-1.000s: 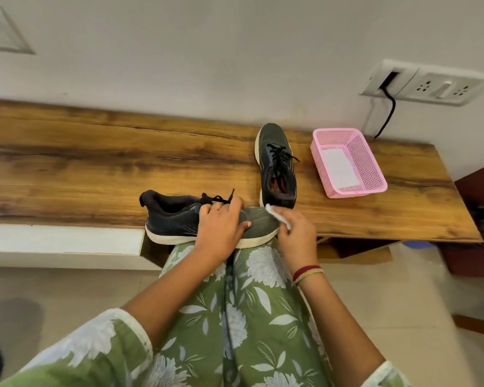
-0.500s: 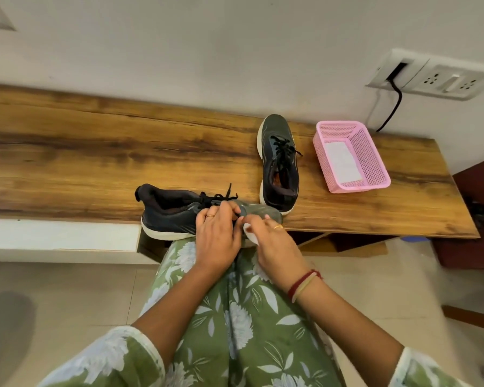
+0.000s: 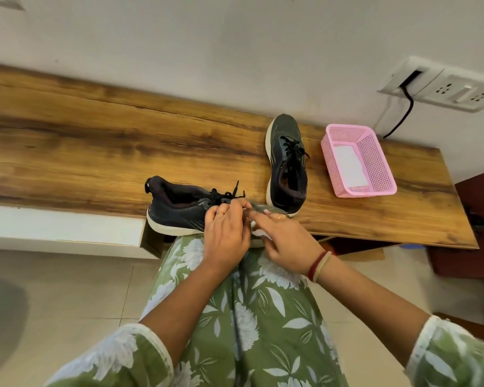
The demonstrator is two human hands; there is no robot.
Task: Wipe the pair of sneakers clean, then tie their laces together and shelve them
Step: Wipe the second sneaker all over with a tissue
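Observation:
A dark sneaker [image 3: 179, 212] with a white sole lies across my knees, heel to the left, toe hidden under my hands. My left hand [image 3: 227, 233] grips its front over the laces. My right hand [image 3: 285, 238] presses a small white wipe [image 3: 259, 233] against the toe, the fingers lying over it. The second dark sneaker [image 3: 287, 163] stands on the wooden bench [image 3: 95, 152], toe toward the wall, its black laces loose.
A pink mesh basket [image 3: 375, 152] with a white sheet inside sits on the bench to the right of the second sneaker. A wall socket panel [image 3: 444, 88] with a black cable hangs above it. A dark red cabinet [image 3: 475, 224] stands at the bench's right end.
My right hand has moved with the wipe from the sneaker's toe tip leftward over the toe, close to my left hand. The view has shifted slightly.

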